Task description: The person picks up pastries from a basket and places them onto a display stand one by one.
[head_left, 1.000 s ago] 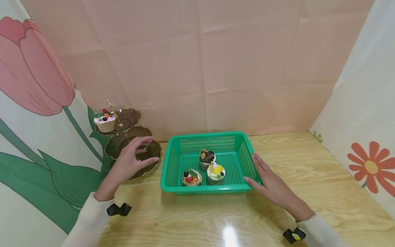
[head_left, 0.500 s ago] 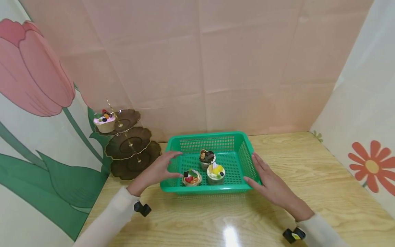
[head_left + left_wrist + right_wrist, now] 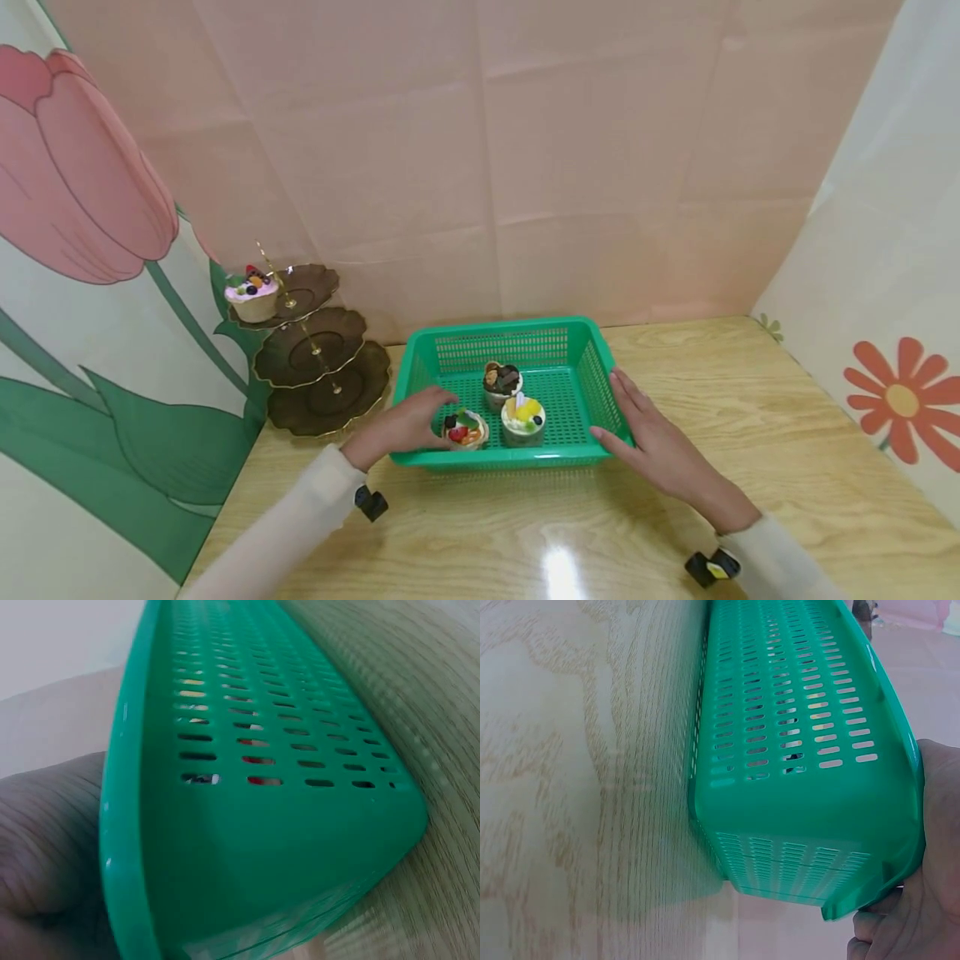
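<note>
A green plastic basket (image 3: 517, 457) stands on the wooden table with three small dessert cups inside. My left hand (image 3: 405, 427) reaches over its left front corner, thumb and fingers spread about the left side of a fruit-topped tart (image 3: 465, 432). Beside that tart are a cup with yellow fruit and cream (image 3: 523, 419) and a chocolate-topped cup (image 3: 502, 383). My right hand (image 3: 663, 454) grips the basket's right front rim, thumb on the inner side. In the left wrist view the basket wall (image 3: 247, 840) hides the left fingertips.
At the back left stands a three-tier brown cake stand (image 3: 330, 396) with gold edges. On its top tier sits a pink-cream cupcake (image 3: 252, 298). A pink sheet (image 3: 480, 167) hangs right behind the basket.
My left hand has moved right from in front of the cake stand, over the basket's edge and down to the fruit tart. The right hand stays on the rim.
</note>
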`<action>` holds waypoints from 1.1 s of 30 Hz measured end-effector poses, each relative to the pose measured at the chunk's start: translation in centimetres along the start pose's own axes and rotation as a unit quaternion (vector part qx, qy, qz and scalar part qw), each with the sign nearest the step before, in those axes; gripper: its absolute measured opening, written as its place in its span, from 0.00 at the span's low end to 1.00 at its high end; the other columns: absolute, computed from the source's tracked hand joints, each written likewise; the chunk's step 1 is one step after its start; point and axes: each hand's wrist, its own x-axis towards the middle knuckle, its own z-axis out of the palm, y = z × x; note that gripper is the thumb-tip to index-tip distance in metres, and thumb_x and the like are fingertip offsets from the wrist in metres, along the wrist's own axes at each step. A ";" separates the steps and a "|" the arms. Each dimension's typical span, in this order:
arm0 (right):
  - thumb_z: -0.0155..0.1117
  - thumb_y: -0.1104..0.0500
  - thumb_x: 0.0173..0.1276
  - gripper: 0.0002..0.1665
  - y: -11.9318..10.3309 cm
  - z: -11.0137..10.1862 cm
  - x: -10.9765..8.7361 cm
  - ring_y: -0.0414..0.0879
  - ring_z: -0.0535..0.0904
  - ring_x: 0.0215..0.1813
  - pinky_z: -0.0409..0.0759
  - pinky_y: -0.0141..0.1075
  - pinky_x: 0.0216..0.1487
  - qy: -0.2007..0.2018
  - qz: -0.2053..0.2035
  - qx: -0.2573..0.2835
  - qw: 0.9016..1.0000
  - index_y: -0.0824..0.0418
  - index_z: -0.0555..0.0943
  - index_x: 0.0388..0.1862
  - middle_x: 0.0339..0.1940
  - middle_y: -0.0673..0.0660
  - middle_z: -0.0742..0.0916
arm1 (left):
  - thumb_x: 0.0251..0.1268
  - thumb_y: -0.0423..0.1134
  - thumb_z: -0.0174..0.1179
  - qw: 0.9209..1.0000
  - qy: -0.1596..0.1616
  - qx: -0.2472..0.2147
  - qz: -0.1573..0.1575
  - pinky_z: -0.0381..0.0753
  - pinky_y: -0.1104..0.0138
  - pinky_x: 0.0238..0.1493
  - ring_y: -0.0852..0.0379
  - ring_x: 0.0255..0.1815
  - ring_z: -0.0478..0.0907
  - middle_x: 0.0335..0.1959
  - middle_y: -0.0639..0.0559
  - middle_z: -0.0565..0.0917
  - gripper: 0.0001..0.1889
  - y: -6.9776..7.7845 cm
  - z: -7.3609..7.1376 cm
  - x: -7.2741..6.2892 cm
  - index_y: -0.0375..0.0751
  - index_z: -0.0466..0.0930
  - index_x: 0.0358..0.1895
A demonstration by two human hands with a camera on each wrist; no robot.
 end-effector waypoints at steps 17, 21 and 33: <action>0.53 0.35 0.74 0.52 0.0 0.0 0.0 0.65 0.51 0.80 0.65 0.67 0.66 0.007 0.000 0.002 1.000 0.60 0.43 0.82 0.84 0.57 0.47 | 0.54 0.52 0.74 0.994 -0.018 0.109 -0.019 0.79 0.63 0.44 0.57 0.42 0.77 0.44 0.49 0.83 0.28 0.9 0.8 0.7 0.37 0.81 0.52; 0.52 0.34 0.74 0.53 0.0 0.1 0.0 0.64 0.51 0.80 0.65 0.66 0.66 0.000 0.000 0.001 1.000 0.59 0.42 0.82 0.84 0.55 0.46 | 0.54 0.56 0.73 0.995 -0.022 0.092 -0.035 0.79 0.62 0.42 0.57 0.40 0.77 0.40 0.51 0.82 0.29 1.0 0.9 0.9 0.37 0.80 0.50; 0.52 0.34 0.74 0.53 0.2 0.0 -0.1 0.63 0.50 0.81 0.64 0.66 0.67 0.001 0.003 0.003 1.000 0.58 0.41 0.82 0.84 0.53 0.44 | 0.51 0.57 0.75 0.995 -0.002 0.098 -0.034 0.79 0.62 0.39 0.57 0.36 0.77 0.35 0.54 0.80 0.25 0.8 1.6 1.4 0.42 0.79 0.41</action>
